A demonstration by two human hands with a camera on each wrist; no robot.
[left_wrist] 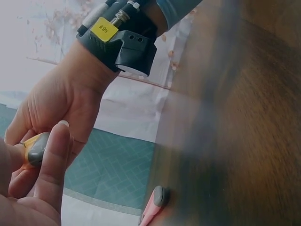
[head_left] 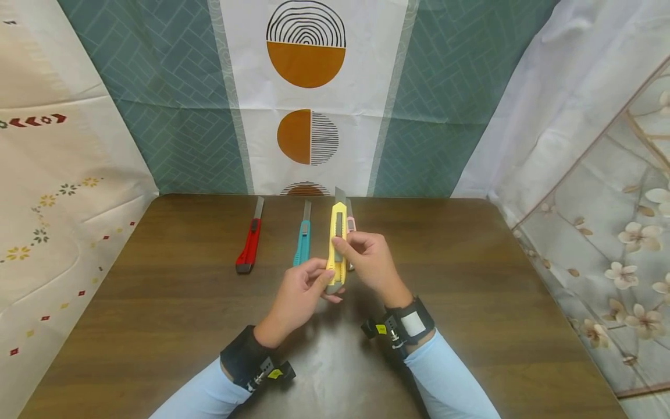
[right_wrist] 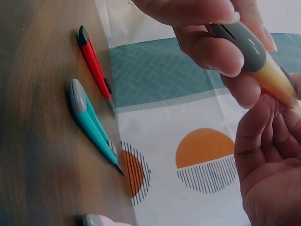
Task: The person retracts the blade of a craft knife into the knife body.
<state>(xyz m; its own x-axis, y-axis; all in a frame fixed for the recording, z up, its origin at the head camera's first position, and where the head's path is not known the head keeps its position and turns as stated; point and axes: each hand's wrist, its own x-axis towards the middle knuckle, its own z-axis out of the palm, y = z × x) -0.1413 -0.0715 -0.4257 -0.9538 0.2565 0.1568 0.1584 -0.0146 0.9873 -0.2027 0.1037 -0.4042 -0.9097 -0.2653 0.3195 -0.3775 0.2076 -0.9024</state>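
Both hands hold a yellow utility knife [head_left: 338, 218] over the table, its grey blade pointing away and sticking out of the far end. My left hand [head_left: 294, 298] pinches the knife near its grey butt end [right_wrist: 249, 47], thumb on the upper face. Higher up, my right hand [head_left: 373, 263] grips the body, with the thumb lying across its face by the slider channel. Partly behind the yellow knife and right hand lies a pink utility knife [head_left: 351, 223]. A teal utility knife [head_left: 303, 240] lies just beyond the left hand, its blade showing.
A red utility knife [head_left: 251, 244] with a dark end lies left of the teal one, blade outward. The brown wooden table [head_left: 173, 302] ends at a patterned cloth backdrop [head_left: 324, 75]. Floral cloth [head_left: 623, 285] hangs along the right side.
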